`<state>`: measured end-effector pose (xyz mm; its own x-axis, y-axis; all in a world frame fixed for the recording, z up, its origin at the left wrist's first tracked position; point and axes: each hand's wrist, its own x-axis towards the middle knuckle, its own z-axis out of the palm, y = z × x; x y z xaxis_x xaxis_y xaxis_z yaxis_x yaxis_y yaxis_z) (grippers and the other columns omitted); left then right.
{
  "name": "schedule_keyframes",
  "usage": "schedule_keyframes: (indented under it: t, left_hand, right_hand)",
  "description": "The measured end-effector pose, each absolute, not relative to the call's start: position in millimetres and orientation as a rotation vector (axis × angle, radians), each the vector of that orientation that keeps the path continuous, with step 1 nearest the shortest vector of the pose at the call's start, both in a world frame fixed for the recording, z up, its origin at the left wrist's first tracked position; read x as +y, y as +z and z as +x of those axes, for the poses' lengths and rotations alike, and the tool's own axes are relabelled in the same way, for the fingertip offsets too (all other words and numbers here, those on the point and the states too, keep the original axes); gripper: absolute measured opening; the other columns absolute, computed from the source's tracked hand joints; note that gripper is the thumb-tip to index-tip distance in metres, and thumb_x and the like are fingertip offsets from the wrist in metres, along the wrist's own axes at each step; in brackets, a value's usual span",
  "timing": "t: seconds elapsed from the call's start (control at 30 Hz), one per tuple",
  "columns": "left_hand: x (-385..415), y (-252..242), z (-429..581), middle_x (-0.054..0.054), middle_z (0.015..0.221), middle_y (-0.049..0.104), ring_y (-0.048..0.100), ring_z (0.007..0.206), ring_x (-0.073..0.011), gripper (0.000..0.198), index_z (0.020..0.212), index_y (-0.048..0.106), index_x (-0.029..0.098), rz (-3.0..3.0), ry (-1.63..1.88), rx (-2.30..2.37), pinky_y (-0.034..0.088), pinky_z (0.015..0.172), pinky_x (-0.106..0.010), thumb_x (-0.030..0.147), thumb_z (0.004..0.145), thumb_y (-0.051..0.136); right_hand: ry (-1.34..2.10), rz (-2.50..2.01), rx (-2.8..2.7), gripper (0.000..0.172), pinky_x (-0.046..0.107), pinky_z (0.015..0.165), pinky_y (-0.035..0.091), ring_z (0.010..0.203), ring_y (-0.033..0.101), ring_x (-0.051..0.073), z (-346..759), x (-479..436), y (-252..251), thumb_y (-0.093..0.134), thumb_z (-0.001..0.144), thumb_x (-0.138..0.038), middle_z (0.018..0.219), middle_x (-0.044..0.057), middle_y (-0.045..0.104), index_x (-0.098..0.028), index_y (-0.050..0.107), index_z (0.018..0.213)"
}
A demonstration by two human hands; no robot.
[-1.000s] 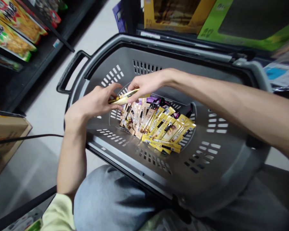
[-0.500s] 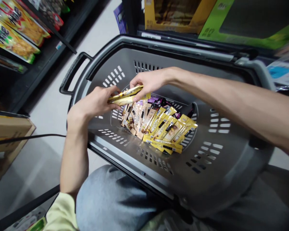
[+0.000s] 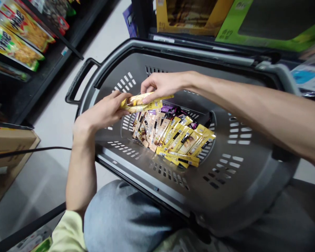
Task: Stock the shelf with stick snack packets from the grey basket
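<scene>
A grey plastic shopping basket (image 3: 236,196) rests on my lap. In its bottom lies a heap of yellow, tan and purple stick sachets (image 3: 173,134). Above the heap I hold a small bundle of yellow sachets (image 3: 144,101) between both hands. My left hand (image 3: 105,112) grips the bundle's left end with closed fingers. My right hand (image 3: 161,85) pinches its upper right part, the arm reaching in across the basket from the right.
A dark shelf with bright snack bags (image 3: 13,38) runs along the left. Yellow and green display cartons (image 3: 225,17) stand behind the basket. A brown cardboard box (image 3: 7,147) and a black cable (image 3: 28,151) lie at the left, over pale floor.
The bundle in my hands has risen slightly and turned flatter, showing more of its yellow face. My right hand has shifted a little up and right along it.
</scene>
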<state>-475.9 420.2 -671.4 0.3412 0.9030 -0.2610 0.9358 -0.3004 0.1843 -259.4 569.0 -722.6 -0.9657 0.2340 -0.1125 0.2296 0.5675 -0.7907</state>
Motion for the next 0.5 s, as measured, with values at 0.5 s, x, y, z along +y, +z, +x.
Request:
schedule_keyframes:
  t: [0.5]
  left_hand:
    - [418.0, -654.4, -466.8, -0.007, 0.106, 0.067, 0.060, 0.094, -0.0188, 0.040, 0.122, 0.062, 0.016, 2.392, 0.137, 1.735, 0.046, 0.086, -0.033, 0.042, 0.093, 0.062]
  right_hand:
    - [1.395, -0.426, -2.624, 0.038, 0.026, 0.073, 0.044, 0.085, 0.059, 0.015, -268.4, 549.3, -727.6, 0.076, 0.083, -0.045, 0.089, 0.002, 0.067, -0.013, 0.066, 0.101]
